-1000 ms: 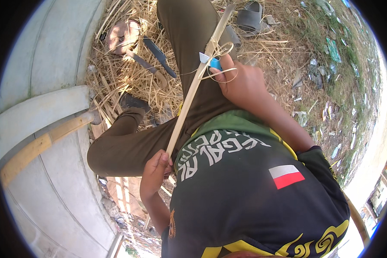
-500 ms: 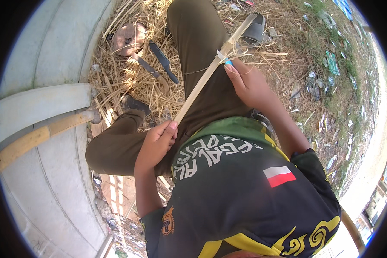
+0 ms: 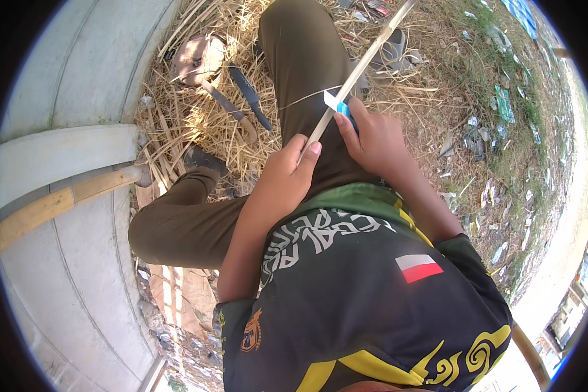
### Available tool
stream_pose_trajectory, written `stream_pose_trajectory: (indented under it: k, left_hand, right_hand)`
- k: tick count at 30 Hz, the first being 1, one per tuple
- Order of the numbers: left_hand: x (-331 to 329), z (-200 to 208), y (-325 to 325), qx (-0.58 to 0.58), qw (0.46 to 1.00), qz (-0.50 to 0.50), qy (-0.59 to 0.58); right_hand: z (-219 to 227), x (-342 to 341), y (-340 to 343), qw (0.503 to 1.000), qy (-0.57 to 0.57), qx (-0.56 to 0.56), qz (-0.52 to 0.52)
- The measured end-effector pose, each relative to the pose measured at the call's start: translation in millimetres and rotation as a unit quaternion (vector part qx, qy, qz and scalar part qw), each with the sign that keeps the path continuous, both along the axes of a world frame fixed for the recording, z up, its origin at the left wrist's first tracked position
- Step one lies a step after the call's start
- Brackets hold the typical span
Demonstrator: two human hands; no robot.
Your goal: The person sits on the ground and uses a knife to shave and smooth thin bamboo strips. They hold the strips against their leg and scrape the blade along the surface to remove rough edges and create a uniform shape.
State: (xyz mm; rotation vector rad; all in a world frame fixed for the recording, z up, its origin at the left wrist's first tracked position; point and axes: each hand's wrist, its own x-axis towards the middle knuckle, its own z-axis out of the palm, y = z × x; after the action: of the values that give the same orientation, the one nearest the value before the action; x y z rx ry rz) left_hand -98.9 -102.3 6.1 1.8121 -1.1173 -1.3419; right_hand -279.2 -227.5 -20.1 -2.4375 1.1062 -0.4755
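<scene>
A long pale bamboo strip [image 3: 372, 53] slants over my raised thigh toward the upper right. My left hand [image 3: 283, 176] pinches its near end between thumb and fingers. Closed around a small knife with a blue handle [image 3: 346, 114], my right hand [image 3: 380, 142] sits just beyond the left one. The knife's bright blade [image 3: 331, 99] lies against the strip. A thin curled shaving [image 3: 310, 97] trails left from near the blade. The rest of the handle is hidden in my fingers.
Straw-like shavings [image 3: 196, 121] cover the ground between my legs. On them lie a round wood block [image 3: 199, 60], a dark flat blade [image 3: 249, 95] and a wooden-handled tool [image 3: 225, 104]. A pale wall [image 3: 65, 78] with a bamboo pole [image 3: 65, 202] stands left; litter dots the grass right.
My left hand has moved up and right with the strip, closer to the right hand. The strip's far end now reaches higher. The knife sits slightly lower, and the curled shavings around it are fewer.
</scene>
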Motion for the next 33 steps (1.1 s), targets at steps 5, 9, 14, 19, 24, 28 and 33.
stream_pose_trajectory:
  k: [5, 9, 14, 19, 24, 28, 33]
  left_hand:
    - [31, 26, 74, 0.001, 0.991, 0.097, -0.09]
    - [40, 44, 143, 0.044, 0.992, 0.042, -0.112]
    - [25, 30, 162, 0.028, 0.98, 0.041, -0.195]
    - [16, 33, 164, 0.014, 0.96, -0.037, -0.279]
    - [16, 38, 164, 0.005, 0.965, 0.021, -0.26]
    - [22, 38, 135, 0.071, 0.982, 0.134, -0.117]
    - [13, 11, 61, -0.002, 0.995, 0.096, -0.036]
  right_hand:
    - [3, 1, 4, 1.0, 0.006, -0.009, -0.016]
    - [1, 2, 4, 1.0, 0.0, -0.008, -0.015]
    - [1, 6, 5, 1.0, 0.012, -0.021, -0.006]
    - [3, 6, 4, 1.0, 0.017, -0.001, -0.016]
    - [1, 4, 6, 1.0, 0.0, -0.009, -0.012]
    - [1, 5, 6, 1.0, 0.003, 0.003, -0.014]
    - [5, 6, 6, 1.0, 0.02, -0.003, -0.012]
